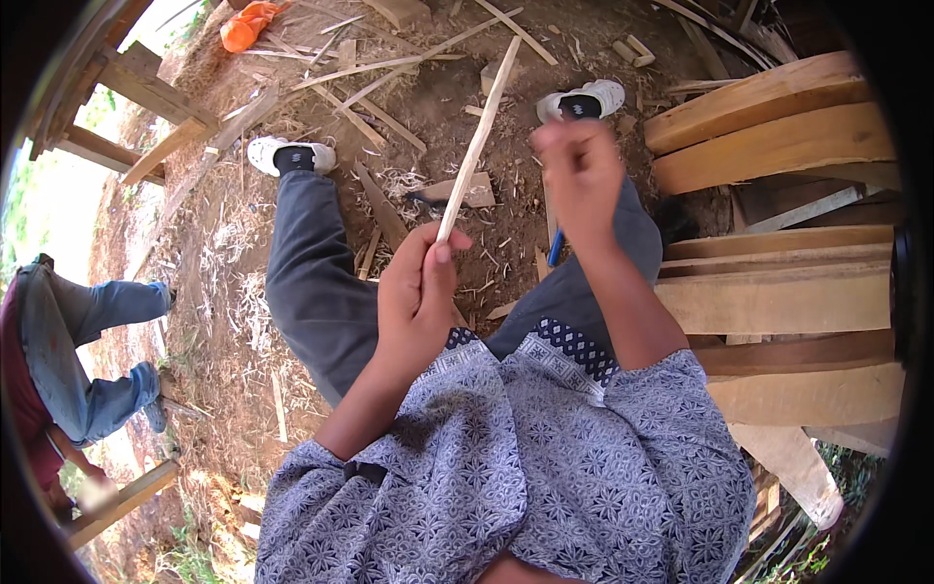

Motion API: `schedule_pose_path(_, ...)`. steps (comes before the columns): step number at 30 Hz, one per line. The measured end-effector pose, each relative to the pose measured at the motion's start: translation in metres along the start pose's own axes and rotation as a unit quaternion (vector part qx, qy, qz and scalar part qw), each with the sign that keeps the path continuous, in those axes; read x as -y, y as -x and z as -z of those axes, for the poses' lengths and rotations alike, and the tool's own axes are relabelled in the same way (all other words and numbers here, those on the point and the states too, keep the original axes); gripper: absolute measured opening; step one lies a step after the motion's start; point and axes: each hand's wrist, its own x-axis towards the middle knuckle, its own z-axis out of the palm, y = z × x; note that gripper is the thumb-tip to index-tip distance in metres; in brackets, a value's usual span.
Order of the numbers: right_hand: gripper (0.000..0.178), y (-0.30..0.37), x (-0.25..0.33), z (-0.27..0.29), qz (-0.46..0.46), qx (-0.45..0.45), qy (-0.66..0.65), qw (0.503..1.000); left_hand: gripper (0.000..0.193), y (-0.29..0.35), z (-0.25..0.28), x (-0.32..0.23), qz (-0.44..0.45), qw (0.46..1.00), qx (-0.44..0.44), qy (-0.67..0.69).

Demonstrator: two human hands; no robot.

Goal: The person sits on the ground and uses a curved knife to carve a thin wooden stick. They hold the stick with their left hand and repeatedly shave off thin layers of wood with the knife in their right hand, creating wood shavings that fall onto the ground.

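My left hand (418, 287) is closed round the lower end of a thin, pale wooden stick (479, 136). The stick slants up and away, its far end tapering. My right hand (582, 175) is raised to the right of the stick, apart from it, over my right leg. Its fingers look curled, though motion blurs them, and what they hold is hidden. A slim blue thing (556, 247) shows beside my right wrist; whether it belongs to something in that hand I cannot make out.
Thick curved timber pieces (778, 297) are stacked on the right. Wood strips (394, 70) and shavings litter the earth, with an orange bag (249, 26) far left. Another person (83, 341) is at the left edge near a wooden beam (122, 503).
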Motion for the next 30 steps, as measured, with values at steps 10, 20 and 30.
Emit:
schedule_pose_path(10,0.025,-0.021,-0.034,0.059,-0.195,-0.126,-0.174,0.957,0.016,0.0,0.006,0.015,-0.019,0.999,-0.033,-0.031)
schedule_pose_path(20,0.043,0.004,0.003,-0.008,-0.328,0.194,-0.278,0.882,0.023,-0.027,-0.003,0.036,-0.054,0.988,-0.009,-0.143)
schedule_pose_path(30,0.037,-0.008,-0.062,-0.036,-0.346,0.329,-0.189,0.858,0.049,-0.115,0.048,0.114,-0.06,0.967,0.043,-0.244)
